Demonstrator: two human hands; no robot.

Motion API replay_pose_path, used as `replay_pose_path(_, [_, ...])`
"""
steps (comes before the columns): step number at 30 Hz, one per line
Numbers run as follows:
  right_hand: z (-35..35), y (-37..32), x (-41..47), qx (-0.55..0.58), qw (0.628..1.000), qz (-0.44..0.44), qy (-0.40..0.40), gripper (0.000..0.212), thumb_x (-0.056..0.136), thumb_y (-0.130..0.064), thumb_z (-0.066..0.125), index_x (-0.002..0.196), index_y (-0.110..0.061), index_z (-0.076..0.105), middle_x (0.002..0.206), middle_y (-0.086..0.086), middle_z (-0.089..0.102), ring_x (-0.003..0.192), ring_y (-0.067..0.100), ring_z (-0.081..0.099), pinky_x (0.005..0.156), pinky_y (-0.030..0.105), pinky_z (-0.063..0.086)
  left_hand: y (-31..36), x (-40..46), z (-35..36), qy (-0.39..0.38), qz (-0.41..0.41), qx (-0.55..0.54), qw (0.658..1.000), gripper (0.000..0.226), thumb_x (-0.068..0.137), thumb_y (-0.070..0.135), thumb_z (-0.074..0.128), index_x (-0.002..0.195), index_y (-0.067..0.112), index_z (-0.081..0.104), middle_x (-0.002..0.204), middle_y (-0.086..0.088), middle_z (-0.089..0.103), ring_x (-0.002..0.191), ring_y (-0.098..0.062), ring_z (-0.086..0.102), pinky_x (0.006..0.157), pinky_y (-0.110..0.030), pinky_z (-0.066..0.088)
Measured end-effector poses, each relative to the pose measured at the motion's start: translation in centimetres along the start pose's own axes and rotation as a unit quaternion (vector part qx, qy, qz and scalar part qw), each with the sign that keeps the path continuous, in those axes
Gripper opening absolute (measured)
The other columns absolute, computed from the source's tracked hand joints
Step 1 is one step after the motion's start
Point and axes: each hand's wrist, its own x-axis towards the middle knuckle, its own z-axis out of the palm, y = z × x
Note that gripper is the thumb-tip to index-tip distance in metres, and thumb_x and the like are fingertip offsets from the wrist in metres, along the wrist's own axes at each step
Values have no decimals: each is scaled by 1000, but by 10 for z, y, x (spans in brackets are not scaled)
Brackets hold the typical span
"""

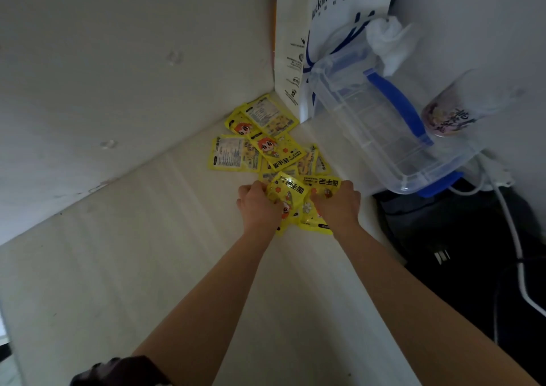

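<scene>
Both grips are closed on packets at the centre of the frame. The left grip (260, 205) curls round the left edge of a small bunch (291, 189), and the right grip (339, 205) pinches its right side. The bunch lies on the white bench (147, 267), just below the loose packets (266, 137) scattered toward the corner. To do this well, I'd draw the two sides together so the slippery foils overlap flat, then lift them as one stack. They are glossy yellow sachets with a red-haired cartoon figure, black lettering and small flowers. Some show a printed back.
</scene>
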Motion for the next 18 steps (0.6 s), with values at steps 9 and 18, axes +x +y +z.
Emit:
replay_pose_path(9, [1,-3,2,87,996,32,-15,31,75,-23,74,98,-10,57,98,10,67,87,26,66,69,33,54,7,2,1,10,-62,-97,993,41,71,19,76,108,11,60,106,-9,63,98,-26,60,72,-33,50])
replay_pose_path(18, [3,-2,1,110,992,41,-45,32,73,-19,75,98,-10,57,92,9,66,81,26,69,72,38,58,9,5,5,28,-70,-49,996,47,80,19,73,122,13,54,129,-10,43,118,-31,39,102,-38,38])
